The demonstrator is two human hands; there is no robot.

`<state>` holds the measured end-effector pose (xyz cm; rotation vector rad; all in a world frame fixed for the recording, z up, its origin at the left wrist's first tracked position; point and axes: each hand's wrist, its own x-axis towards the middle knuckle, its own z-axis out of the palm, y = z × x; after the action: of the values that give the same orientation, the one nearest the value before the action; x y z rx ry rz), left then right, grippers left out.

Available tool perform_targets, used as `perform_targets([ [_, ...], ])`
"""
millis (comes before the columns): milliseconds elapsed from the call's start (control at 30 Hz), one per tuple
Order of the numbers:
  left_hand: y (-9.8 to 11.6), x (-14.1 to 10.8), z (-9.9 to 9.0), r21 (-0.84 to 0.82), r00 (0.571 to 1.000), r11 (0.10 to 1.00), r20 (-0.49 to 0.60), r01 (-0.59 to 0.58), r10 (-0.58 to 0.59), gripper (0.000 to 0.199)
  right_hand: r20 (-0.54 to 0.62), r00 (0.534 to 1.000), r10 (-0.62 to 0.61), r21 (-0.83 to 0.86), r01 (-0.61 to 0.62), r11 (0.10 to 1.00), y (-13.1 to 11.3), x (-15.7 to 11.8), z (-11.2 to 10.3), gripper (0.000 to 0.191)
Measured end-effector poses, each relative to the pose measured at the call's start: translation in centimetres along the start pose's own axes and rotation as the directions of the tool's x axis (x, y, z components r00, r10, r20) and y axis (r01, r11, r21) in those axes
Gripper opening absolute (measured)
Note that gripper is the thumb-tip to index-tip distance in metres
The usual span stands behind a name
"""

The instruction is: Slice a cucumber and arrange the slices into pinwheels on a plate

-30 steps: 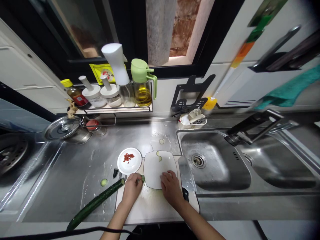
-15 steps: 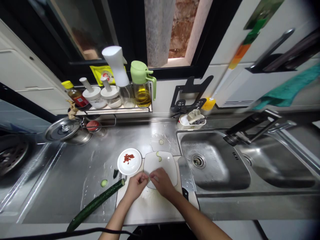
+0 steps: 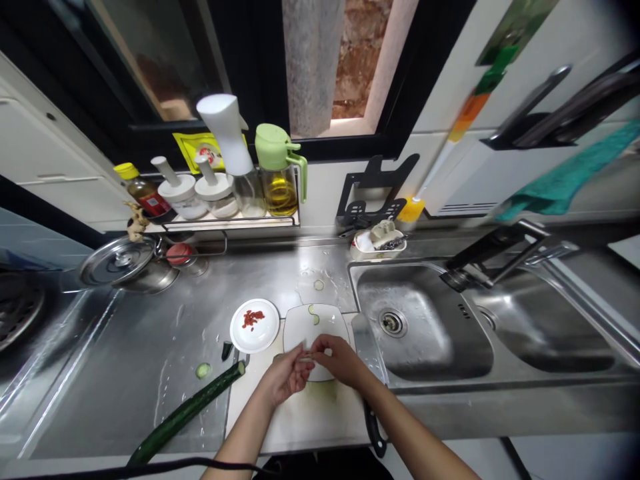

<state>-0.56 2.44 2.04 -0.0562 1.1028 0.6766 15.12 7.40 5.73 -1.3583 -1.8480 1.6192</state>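
Over the near part of a white square plate [image 3: 330, 327], my left hand [image 3: 286, 379] is turned partly palm up, its fingers curled. My right hand [image 3: 337, 358] meets its fingertips in a pinch. Something small and pale is between the fingers, too small to name. Thin green-edged slices [image 3: 314, 315] lie at the plate's far side. To its left, a round white plate [image 3: 267, 325] holds small red pieces [image 3: 253, 318]. A cut cucumber [image 3: 187, 415] rests with its cut end on the cutting board [image 3: 260, 433]. A knife [image 3: 373, 427] lies at the board's right edge.
Right of the board is a double sink [image 3: 425, 320] with a black faucet [image 3: 475, 267]. A cucumber end [image 3: 203, 371] and a dark green piece [image 3: 227, 350] lie on the steel counter [image 3: 125, 373]. Bottles and jars fill a rack [image 3: 235, 225]; a lidded pot [image 3: 150, 277] stands at left.
My left hand has turned more palm up and moved slightly right. My right hand has shifted right with it, fingers still together. The view has moved slightly, and more of the knife handle shows.
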Motion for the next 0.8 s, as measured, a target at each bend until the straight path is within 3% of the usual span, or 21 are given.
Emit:
perform_targets([
  [167, 0.3, 0.1, 0.3, -0.166, 0.993, 0.981, 0.083, 0.099, -0.086, 0.017, 0.045, 0.999, 0.020, 0.062, -0.022, 0.998, 0.5, 0.1, -0.7, 0.007],
  [367, 0.7, 0.5, -0.1, -0.140, 0.989, 0.990, 0.151, 0.026, -0.005, 0.022, 0.060, 0.997, 0.055, 0.112, -0.061, 0.992, 1.2, 0.5, -1.0, 0.008],
  [600, 1.2, 1.0, 0.1, -0.013, 0.984, 0.985, -0.046, -0.172, 0.171, 0.026, 0.042, 0.994, 0.099, 0.075, -0.102, 0.992, 1.4, 1.3, -1.7, 0.012],
  [800, 1.6, 1.7, 1.0, 0.197, 0.898, 0.897, -0.120, -0.397, 0.424, 0.029, 0.013, 0.994, 0.110, -0.136, -0.107, 0.985, 1.5, 2.4, -2.5, 0.015],
])
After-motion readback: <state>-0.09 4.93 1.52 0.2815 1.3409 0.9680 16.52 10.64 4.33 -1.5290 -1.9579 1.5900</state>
